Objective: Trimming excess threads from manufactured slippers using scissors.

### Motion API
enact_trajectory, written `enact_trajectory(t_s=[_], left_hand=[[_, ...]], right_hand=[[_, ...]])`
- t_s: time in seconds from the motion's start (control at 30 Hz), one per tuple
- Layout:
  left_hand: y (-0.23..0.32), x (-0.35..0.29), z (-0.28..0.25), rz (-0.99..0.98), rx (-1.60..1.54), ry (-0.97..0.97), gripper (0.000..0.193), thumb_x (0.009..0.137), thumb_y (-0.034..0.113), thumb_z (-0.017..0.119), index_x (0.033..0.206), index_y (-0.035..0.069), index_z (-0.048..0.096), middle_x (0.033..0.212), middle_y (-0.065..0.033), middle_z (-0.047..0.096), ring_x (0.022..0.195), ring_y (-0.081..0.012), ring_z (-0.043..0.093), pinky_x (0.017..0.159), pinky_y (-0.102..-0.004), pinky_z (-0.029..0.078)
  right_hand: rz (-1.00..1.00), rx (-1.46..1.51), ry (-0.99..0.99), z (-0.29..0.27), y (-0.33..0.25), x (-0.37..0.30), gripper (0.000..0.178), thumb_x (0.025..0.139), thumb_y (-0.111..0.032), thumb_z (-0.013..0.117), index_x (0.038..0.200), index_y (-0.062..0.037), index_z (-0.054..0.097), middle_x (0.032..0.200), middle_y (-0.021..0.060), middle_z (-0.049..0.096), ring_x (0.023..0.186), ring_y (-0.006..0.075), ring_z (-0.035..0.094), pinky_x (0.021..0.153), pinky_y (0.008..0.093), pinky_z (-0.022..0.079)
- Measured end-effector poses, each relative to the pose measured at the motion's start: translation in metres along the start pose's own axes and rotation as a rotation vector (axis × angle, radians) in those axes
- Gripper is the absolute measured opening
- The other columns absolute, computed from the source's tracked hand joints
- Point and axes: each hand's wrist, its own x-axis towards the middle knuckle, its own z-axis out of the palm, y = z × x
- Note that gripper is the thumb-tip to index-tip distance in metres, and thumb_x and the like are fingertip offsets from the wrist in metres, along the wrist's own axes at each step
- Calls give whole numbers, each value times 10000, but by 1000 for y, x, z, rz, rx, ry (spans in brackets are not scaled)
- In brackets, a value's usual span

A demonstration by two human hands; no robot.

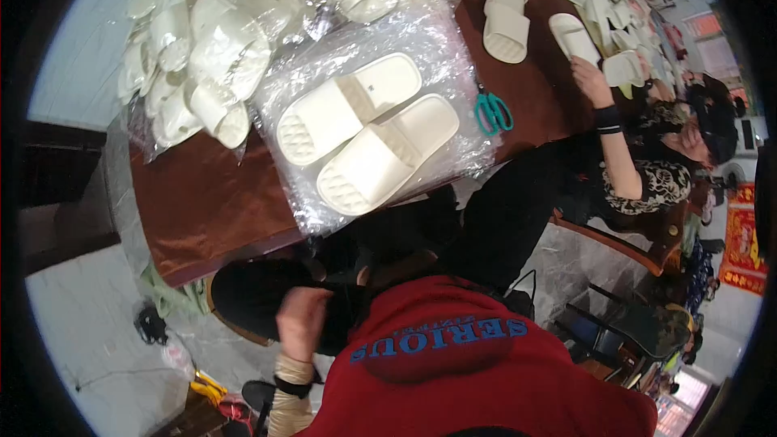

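A pair of cream slide slippers, the upper slipper (348,109) and the lower slipper (388,154), lies side by side on a clear plastic bag (291,174) near the table's front edge. My left hand (301,322) is off the table, above my lap and apart from the slippers. Its fingers look curled but are blurred, so what they hold, if anything, does not show. My right hand is not in view. Just right of the bag are scissors with teal handles (494,113).
Bagged slippers (231,44) pile up at the back left of the brown-covered table (210,202). Another slipper pair (507,16) lies toward the back. At right, a co-worker's hand (589,81) touches a slipper (573,36), with more loose slippers (603,4) beyond.
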Motion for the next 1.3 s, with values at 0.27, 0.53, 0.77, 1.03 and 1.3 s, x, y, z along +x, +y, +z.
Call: enact_trajectory(t_s=[0.27,0.53,0.77,1.03,1.3], left_hand=[[40,-36,43,-190,-335,-337,150,805,58,662,953,56,633,852,-74,583,729,-179,605,647,-265,472],[62,-26,29,-230,18,-689,208,842,203,574,1024,104,592,979,-54,608,905,-251,606,751,-334,483],[51,-49,36,-3,463,-644,239,808,259,579,1031,175,566,874,-42,567,879,-236,598,745,-407,475],[35,-98,63,-156,631,-295,226,801,269,581,1005,173,570,994,-40,583,910,-266,585,765,-427,471],[10,-118,80,-156,437,-117,301,852,258,579,1129,141,573,977,-70,629,895,-237,619,752,-393,486]], right_hand=[[193,472,-139,7,-17,-107,262,933,-135,539,1138,27,521,1077,142,585,929,240,577,796,342,474],[415,920,-326,-13,-46,-224,232,930,-132,541,1108,18,538,1027,127,608,874,232,603,746,343,496],[471,1126,-303,-47,-122,-255,135,858,-93,570,953,2,583,910,84,625,771,230,598,692,423,478],[792,1237,-301,-128,-193,-322,142,869,-103,563,964,0,586,911,84,625,770,222,596,688,405,481],[1079,1290,-328,-208,-244,-372,150,879,-114,555,974,-2,588,912,84,625,770,214,594,683,388,485]])
